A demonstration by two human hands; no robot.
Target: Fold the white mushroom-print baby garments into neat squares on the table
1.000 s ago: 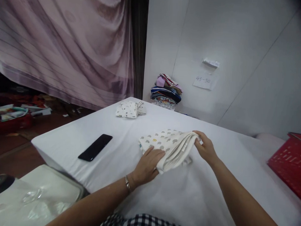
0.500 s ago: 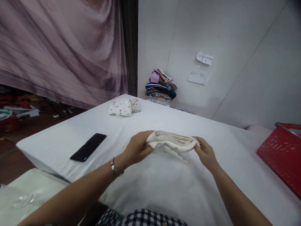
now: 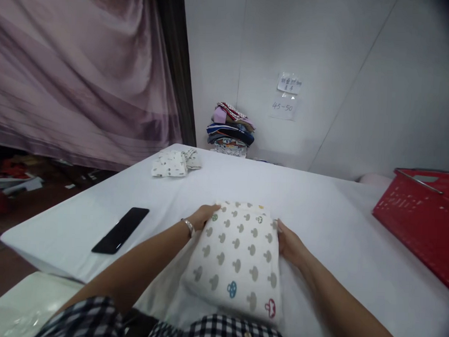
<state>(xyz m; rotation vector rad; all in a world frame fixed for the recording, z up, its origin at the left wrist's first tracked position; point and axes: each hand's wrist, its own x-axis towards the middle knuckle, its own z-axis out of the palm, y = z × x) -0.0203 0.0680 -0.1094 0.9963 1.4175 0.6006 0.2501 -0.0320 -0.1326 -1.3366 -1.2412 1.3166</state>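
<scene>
A folded white cloth [image 3: 239,257] printed with grey mushrooms and a few coloured ones lies in front of me, at the near side of the white-covered table [image 3: 318,211]. My left hand [image 3: 204,217] grips its far left corner, the fingers partly hidden by the fabric. At the far right edge, my right hand [image 3: 288,242] holds the cloth, with the thumb near its side. The cloth's broad printed face is turned up and its near end comes close to my checked shirt [image 3: 237,331].
A black phone [image 3: 121,230] lies on the table at left. Behind it sits a crumpled patterned white cloth [image 3: 171,164]. Folded clothes [image 3: 231,129] are stacked by the wall. A red basket [image 3: 421,219] stands at right. A pale chair or stool [image 3: 32,299] is at lower left.
Half a second ago the cloth was held up, showing its layered folded edge. Now it is laid down toward me with its printed face up, still between both hands.
</scene>
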